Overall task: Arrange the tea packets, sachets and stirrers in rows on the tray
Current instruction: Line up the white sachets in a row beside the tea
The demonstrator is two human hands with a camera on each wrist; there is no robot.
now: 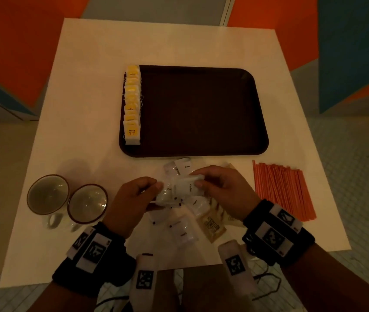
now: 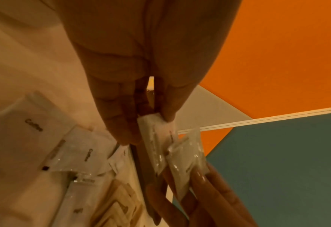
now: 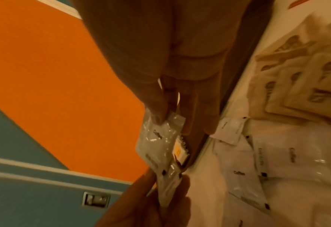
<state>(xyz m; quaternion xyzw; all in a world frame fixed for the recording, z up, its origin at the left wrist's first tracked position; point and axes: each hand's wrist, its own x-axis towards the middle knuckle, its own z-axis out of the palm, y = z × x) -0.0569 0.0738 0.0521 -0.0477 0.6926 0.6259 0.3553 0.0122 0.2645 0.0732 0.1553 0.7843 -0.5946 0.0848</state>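
Head view: left hand (image 1: 134, 194) and right hand (image 1: 220, 188) each pinch white coffee sachets (image 1: 182, 188) above the worktop (image 1: 84, 109), short of the tray (image 1: 201, 109) — light, crinkly, probably slippery; best gripped by the edges.

We see a white table (image 1: 84, 91) carrying a dark brown tray (image 1: 201, 113) beyond our fingers (image 1: 154, 184), and two cups (image 1: 66, 199) to their left. Orange stirrers (image 1: 282, 190) lie in a bundle to the right of our fingers, with white coffee sachets (image 1: 183, 233) and brown sachets (image 1: 212, 226) scattered beneath them.
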